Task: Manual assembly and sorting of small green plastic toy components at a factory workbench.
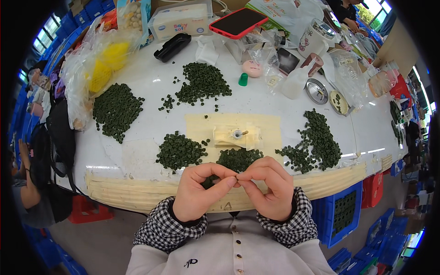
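Left hand | right hand | pinching small piece, apparently dark

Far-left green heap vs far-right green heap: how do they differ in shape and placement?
Shape: the far-left heap is fairly compact; the far-right heap is drawn out, with a looser spread on its left.
Placement: the far-left heap sits beside the clear plastic bag; the far-right heap reaches down near the table's front edge strip.
Shared: both are small dark green pieces on the white table.
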`<state>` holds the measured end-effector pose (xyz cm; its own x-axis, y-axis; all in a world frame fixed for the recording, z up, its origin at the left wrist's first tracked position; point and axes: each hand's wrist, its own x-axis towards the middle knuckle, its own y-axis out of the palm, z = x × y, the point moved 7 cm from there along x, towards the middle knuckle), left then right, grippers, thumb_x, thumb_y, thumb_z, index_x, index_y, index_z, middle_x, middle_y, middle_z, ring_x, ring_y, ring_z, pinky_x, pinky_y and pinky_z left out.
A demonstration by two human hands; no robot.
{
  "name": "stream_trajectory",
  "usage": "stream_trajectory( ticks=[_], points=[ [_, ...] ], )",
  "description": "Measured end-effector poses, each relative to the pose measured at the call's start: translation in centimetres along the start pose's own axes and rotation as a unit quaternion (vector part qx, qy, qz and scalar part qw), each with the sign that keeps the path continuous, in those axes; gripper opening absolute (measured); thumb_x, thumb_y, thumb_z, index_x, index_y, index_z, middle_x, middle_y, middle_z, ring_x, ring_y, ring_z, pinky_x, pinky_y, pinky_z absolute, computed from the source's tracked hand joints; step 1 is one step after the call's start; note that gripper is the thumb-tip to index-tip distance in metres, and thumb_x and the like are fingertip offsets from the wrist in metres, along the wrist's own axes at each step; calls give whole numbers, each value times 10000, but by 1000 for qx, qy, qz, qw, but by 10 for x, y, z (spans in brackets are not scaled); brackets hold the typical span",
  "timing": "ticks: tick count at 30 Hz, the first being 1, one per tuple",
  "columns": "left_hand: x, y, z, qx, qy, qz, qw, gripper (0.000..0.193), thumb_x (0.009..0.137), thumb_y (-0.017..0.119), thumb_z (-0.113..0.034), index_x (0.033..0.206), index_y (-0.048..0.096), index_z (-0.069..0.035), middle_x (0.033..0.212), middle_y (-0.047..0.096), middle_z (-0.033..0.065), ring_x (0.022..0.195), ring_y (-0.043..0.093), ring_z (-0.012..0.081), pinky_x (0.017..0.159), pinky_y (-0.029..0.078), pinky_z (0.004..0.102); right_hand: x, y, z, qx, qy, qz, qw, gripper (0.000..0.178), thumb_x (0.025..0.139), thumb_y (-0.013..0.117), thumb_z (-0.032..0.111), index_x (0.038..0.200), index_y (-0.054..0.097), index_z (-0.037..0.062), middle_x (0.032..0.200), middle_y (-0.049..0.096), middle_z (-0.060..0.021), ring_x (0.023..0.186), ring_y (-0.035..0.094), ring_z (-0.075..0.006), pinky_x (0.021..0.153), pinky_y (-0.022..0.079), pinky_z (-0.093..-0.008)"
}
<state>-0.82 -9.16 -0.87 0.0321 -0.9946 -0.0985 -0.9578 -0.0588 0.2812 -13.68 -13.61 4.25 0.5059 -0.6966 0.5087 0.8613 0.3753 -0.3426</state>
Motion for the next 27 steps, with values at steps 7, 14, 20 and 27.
stream_trajectory(
  ticks=[7,14,20,27],
  points=[
    [-1,-1,-1,30,20,-9,999,88,833,608,-28,893,637,29,817,669,55,733,546,44,655,417,190,2,-1,-3,20,28,14,999,176,716,659,-80,871,627,-4,801,594,-101,709,605,-192,613,489,-269],
    [-2,-1,-3,33,23,-21,999,79,839,609,-40,877,636,25,818,670,58,750,574,60,669,434,198,1,0,0,8,-1,-1,1000,193,699,670,-81,868,629,2,799,600,-94,690,603,-190,601,489,-267],
    [-1,-1,-2,0,5,-22,1000,85,840,607,-36,889,635,28,818,669,65,756,588,70,679,450,208,0,0,1,-17,-15,-17,1000,192,705,675,-79,873,633,4,800,601,-95,690,610,-193,594,497,-270],
    [0,-2,6,-20,-1,-12,1000,82,818,626,-12,888,641,28,829,667,58,736,558,41,642,431,181,-1,1,-1,-15,1,-9,1000,168,731,661,-67,884,634,-2,816,605,-104,709,614,-200,607,507,-272]
  ],
)
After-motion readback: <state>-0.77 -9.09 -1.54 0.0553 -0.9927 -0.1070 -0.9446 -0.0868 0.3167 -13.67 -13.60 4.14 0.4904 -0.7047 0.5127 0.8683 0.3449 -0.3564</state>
